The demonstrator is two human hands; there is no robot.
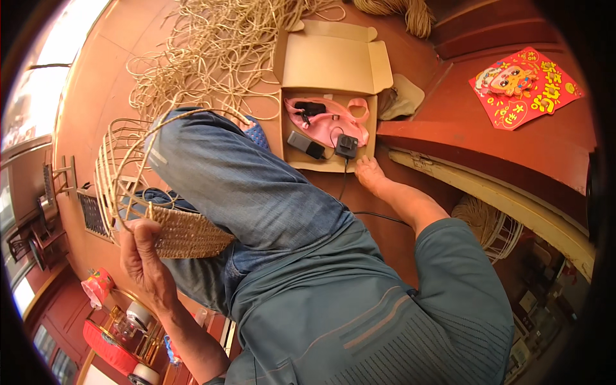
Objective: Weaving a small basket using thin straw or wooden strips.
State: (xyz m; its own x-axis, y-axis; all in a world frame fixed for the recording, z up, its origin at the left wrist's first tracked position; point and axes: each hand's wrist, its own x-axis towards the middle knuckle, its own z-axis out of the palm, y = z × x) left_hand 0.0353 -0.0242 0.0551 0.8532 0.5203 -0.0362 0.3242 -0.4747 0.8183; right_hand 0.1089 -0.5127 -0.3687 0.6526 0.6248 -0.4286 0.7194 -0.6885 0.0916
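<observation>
My left hand (pixel 142 249) is closed, thumb and fingers pinched on a tan cord (pixel 120 176) at the side of a half-woven basket (pixel 192 232). The basket has a band of tight weave and bare wire ribs, and it rests against my jeans. A length of the cord arches up over my raised knee. At the near right corner of an open cardboard box (pixel 290 136), my right hand (pixel 368 171) has its fingers curled at the edge. Inside the box lie a pink cloth bag (pixel 321 131), a black plug adapter (pixel 346 147), a grey-black block (pixel 306 145) and a small black item (pixel 310 109).
A loose heap of tan cord (pixel 212 51) spreads over the reddish floor behind the box, with a bundled hank (pixel 410 14) farther right. A black cable (pixel 382 217) runs from the adapter. A red decoration (pixel 527 88) lies on the wooden furniture at right; a wire-framed basket (pixel 507 236) stands below.
</observation>
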